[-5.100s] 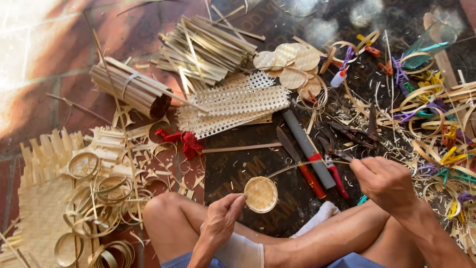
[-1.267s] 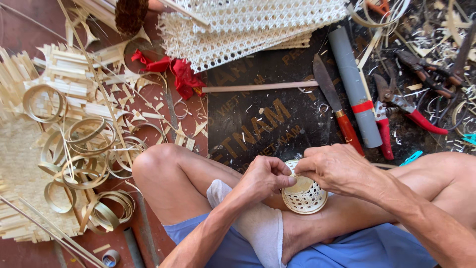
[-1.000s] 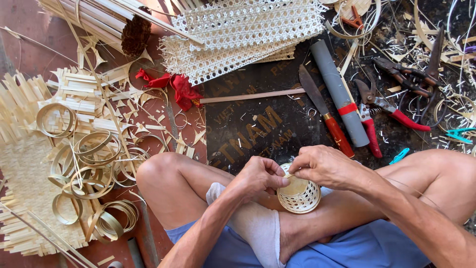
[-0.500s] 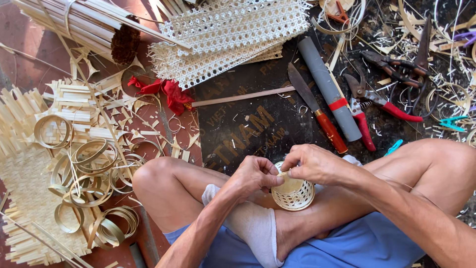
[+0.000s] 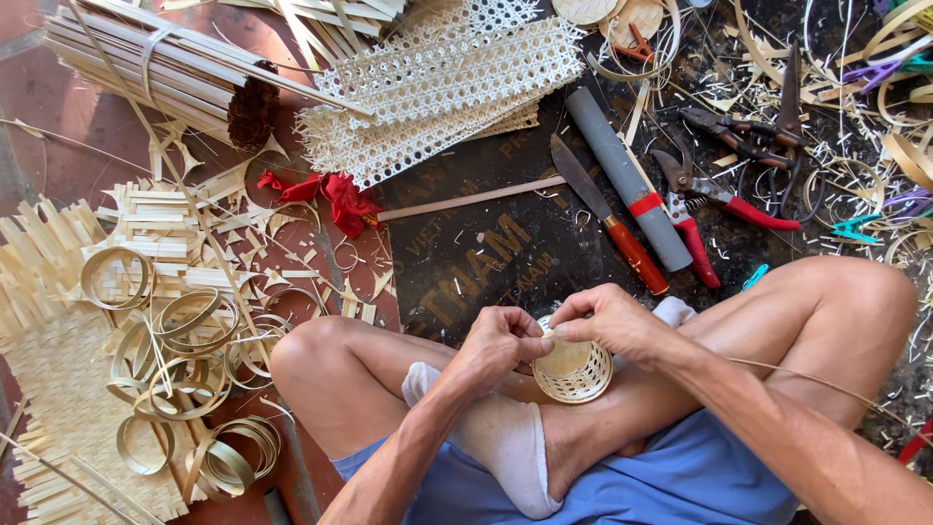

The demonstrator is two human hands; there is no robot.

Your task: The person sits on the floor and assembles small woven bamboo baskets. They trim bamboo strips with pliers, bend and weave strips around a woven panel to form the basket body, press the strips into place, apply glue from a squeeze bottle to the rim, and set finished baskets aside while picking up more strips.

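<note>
Cane weave: both sets of fingers pinch at the rim of a small round woven basket [image 5: 573,369] resting on the crossed legs, left hand [image 5: 501,342] and right hand [image 5: 612,319] closed on its top edge. Wall and base look formed; rim seems the part left. Knife [image 5: 607,214], grey tube [image 5: 627,177], red-handled pruners [image 5: 700,219], cane webbing sheet [image 5: 442,92] lie beyond on the floor.

The person wears blue shorts [image 5: 680,476]; a white sock [image 5: 496,437] covers one foot, loose and wrinkled at the ankle; both arms are bare, no sleeves, no watch, no rings on the left hand [image 5: 501,342] or right hand [image 5: 607,321]; legs bare.
</note>
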